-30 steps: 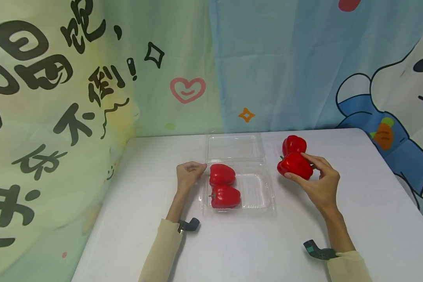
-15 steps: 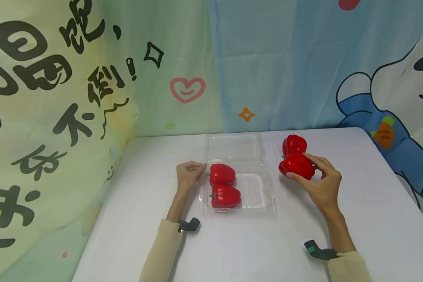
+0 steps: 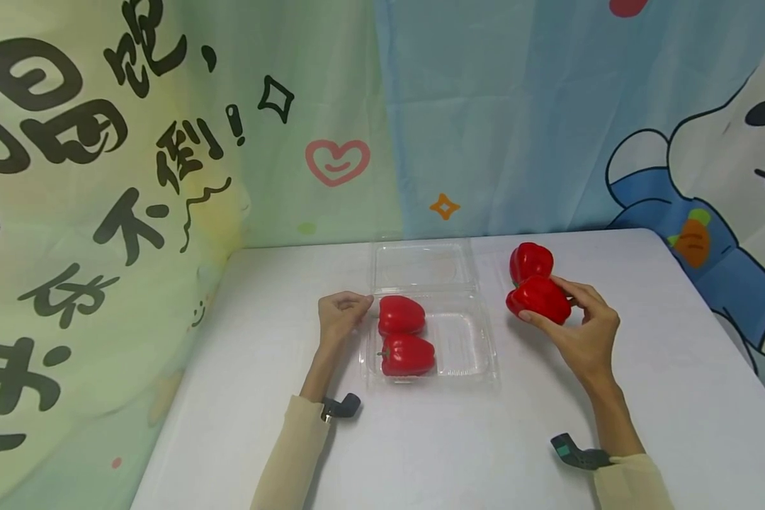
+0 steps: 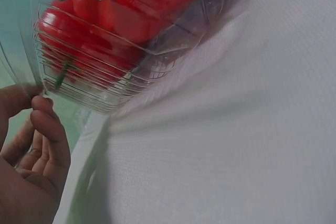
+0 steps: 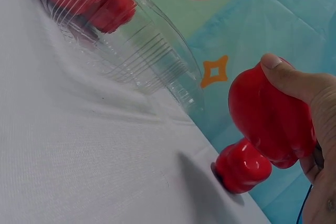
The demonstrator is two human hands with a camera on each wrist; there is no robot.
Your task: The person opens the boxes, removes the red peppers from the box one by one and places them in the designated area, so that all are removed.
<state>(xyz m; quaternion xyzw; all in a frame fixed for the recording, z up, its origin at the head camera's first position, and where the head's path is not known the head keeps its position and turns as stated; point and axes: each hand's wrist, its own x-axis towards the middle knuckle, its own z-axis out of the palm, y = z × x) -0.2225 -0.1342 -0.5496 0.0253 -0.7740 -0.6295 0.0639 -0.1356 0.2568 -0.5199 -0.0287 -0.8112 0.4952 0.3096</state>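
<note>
A clear plastic clamshell box (image 3: 492, 354) lies with its lid folded back on the white table. Inside its left half are two red bell peppers, a rear one (image 3: 401, 315) and a front one (image 3: 408, 355). My left hand (image 3: 341, 319) pinches the box's rim at the left, near the hinge; the left wrist view shows thumb and finger meeting on the edge. My right hand (image 3: 583, 333) holds a red bell pepper (image 5: 270, 114) between thumb and fingers, above the table to the right of the box. Another red pepper (image 5: 243, 166) rests on the table behind it.
The open lid (image 3: 423, 265) reaches toward the table's back edge. A printed curtain (image 3: 484, 120) hangs close behind the table and along its left side. Each wrist carries a small dark camera mount, such as the right one (image 3: 580, 455).
My right hand has shifted very slightly right with the held pepper, which has turned a little so its green stem shows less. My left hand stays on the rim.
</note>
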